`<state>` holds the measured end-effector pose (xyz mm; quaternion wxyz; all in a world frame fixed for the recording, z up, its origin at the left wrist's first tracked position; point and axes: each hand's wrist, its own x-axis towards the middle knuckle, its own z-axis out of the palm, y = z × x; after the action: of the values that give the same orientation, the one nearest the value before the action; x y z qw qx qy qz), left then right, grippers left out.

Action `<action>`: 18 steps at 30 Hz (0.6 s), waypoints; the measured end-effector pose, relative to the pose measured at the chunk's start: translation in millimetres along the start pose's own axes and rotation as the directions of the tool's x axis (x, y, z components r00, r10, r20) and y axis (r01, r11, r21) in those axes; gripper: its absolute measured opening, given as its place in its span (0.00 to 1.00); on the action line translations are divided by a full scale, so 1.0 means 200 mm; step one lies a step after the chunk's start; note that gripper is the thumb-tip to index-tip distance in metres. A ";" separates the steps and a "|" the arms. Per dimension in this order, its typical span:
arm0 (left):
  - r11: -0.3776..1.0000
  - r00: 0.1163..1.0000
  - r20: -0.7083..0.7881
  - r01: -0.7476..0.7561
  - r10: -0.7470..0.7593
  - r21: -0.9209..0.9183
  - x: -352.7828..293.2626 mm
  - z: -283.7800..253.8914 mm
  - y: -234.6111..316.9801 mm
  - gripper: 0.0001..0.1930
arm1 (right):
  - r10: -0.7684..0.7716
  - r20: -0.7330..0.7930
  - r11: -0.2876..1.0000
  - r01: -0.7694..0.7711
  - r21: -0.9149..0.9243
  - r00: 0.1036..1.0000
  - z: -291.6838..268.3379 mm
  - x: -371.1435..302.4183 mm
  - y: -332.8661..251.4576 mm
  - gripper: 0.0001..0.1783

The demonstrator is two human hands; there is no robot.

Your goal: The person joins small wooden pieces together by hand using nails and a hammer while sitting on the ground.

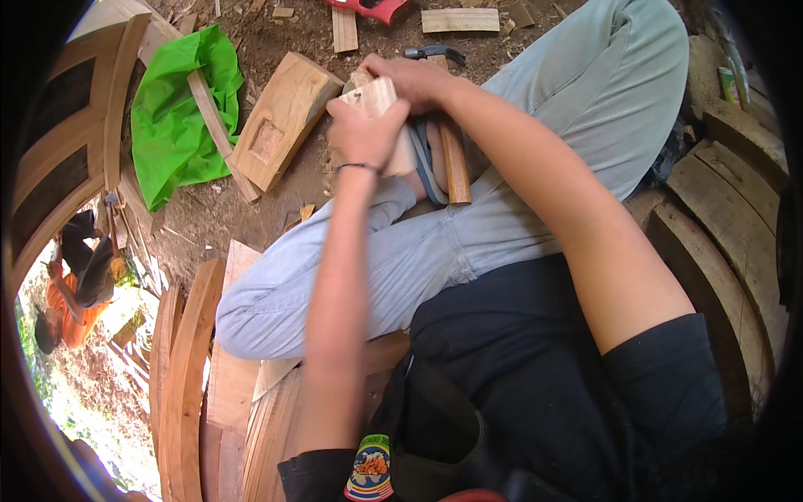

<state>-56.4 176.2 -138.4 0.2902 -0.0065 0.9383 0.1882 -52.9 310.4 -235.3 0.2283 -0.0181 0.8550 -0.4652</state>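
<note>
Both my hands are closed on a pale wooden block (378, 94) with a small dark mark or hole near its end, tilted above my crossed legs. My left hand (365, 134), with a dark band at the wrist, grips its near left side. At the far end my right hand (408, 82) is wrapped round it; most of those fingers are hidden. A claw hammer (454, 159) with a wooden handle lies by my sandalled foot (431, 167), just right of the block. Left of my hands, a thick wooden block (284, 117) with a rectangular recess rests on the ground.
A bright green cloth or plastic sheet (180, 109) lies at the left under a thin wood strip (213, 121). Curved wooden pieces (191, 376) lean at the lower left. Offcuts (460, 20) and a red tool (381, 8) lie farther off. Another person in orange (71, 309) is at far left.
</note>
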 end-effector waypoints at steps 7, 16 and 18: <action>0.840 0.830 0.256 -0.533 0.495 0.104 0.26 -0.25 -0.19 0.42 | -0.081 -0.076 0.997 0.079 -0.025 0.994 0.01 -0.03 -0.05 0.45; 0.319 0.957 0.220 0.271 -0.187 -0.908 -0.06 0.05 -0.03 0.28 | -0.120 -0.115 0.991 0.112 -0.075 0.986 0.01 -0.05 -0.06 0.38; 0.247 0.961 0.197 0.242 -0.192 -0.938 -0.05 0.08 -0.04 0.29 | -0.152 -0.119 0.988 0.148 -0.045 0.981 0.02 -0.03 -0.04 0.38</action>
<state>-38.2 173.1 -146.8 0.2706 -0.3036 0.6211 0.6700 -47.3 303.4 -228.7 0.1397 -0.0583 0.8719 -0.4657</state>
